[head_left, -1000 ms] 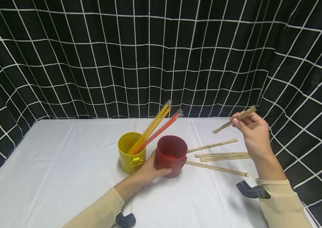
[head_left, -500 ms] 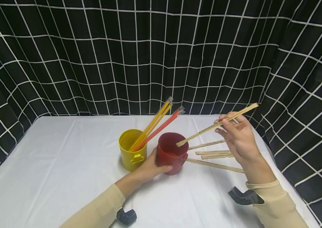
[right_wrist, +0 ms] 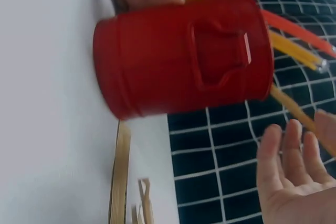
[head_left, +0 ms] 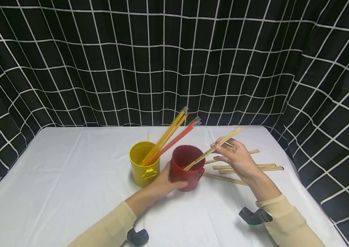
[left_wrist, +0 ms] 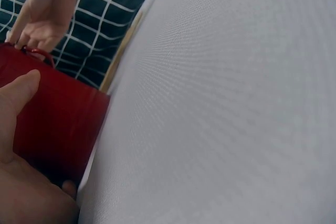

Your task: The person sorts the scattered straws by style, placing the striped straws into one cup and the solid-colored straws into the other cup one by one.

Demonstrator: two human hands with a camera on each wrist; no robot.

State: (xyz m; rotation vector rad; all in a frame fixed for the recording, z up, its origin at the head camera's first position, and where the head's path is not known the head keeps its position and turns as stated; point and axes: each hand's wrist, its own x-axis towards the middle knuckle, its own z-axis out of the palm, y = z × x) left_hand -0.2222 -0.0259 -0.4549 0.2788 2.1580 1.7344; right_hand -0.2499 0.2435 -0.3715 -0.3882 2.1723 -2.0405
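My left hand (head_left: 161, 185) grips the red metal bucket (head_left: 184, 181), thumb across its near side. The bucket stands upright on the table, its small handle to the right. With thumb and fingers, my right hand (head_left: 239, 160) pinches a slim, tan paper-wrapped straw (head_left: 204, 155). This straw slants down leftward, its lower end inside the red bucket's mouth. In the right wrist view the straw (right_wrist: 290, 103) passes behind the bucket rim (right_wrist: 262, 45). Close on the left stands a yellow bucket (head_left: 140, 175), holding yellow straws (head_left: 169, 132) and orange-red straws (head_left: 178, 136) in clear wrappers.
Several tan paper-wrapped straws (head_left: 248, 168) lie on the white-clothed table (head_left: 69, 185), right of the red bucket and partly behind my right hand. A black curtain with a white grid (head_left: 149, 68) rises behind the table and along its right side.
My right hand has moved left and down with the tan straw, and the straw's lower end has entered the red bucket. My left hand still holds the bucket in place.
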